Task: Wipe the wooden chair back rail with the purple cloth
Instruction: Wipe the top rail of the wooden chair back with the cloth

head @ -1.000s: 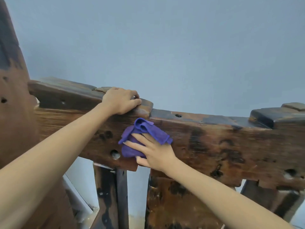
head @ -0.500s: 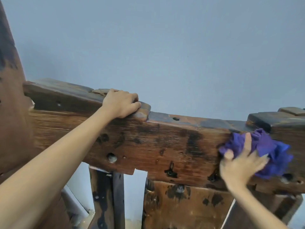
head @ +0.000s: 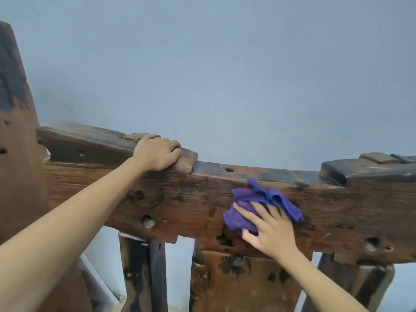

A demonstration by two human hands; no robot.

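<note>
pressing purple cloth [head: 267, 195] to rail [head: 184, 199], right hand [head: 273, 235] fingers [head: 246, 213] spread flat

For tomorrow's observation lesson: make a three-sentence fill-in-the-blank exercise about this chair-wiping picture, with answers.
The right hand presses a ____ cloth against the rail.
The left hand grips the rail's ____ edge.
The rail is made of ____.
Answers: purple; top; wood.

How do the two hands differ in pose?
The left hand curls its fingers over the top of the rail; the right hand presses the purple cloth on the rail's front face with fingers spread. The left hand is higher than the right. Both are bare.
</note>
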